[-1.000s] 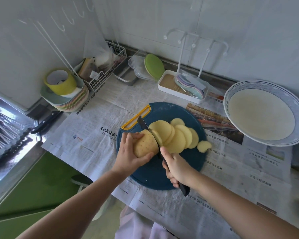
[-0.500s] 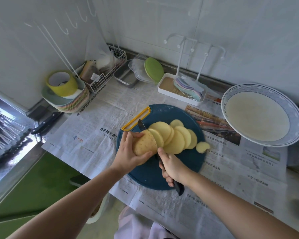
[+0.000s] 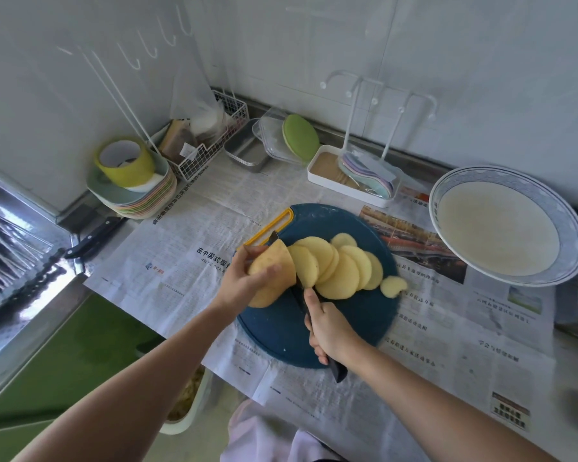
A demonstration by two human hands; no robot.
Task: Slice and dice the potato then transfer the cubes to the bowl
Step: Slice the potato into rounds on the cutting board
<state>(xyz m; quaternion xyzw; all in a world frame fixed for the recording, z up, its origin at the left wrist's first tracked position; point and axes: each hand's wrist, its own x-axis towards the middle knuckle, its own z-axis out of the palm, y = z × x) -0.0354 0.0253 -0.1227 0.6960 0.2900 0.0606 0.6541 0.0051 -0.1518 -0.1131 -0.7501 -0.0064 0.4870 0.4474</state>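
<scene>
My left hand (image 3: 242,286) grips the potato (image 3: 276,266), my right hand (image 3: 331,331) the knife (image 3: 297,296). I'd cut straight down, slices evenly thin.

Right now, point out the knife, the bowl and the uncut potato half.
knife (image 3: 336,371), head view, black handle end.
bowl (image 3: 508,175), head view, far patterned rim.
uncut potato half (image 3: 281,258), head view, its skin.

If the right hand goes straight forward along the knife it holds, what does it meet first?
Probably the nearest potato slice, leaning beside the knife just ahead of the right hand; the uncut potato lies close on the other side, depth unclear.
</scene>
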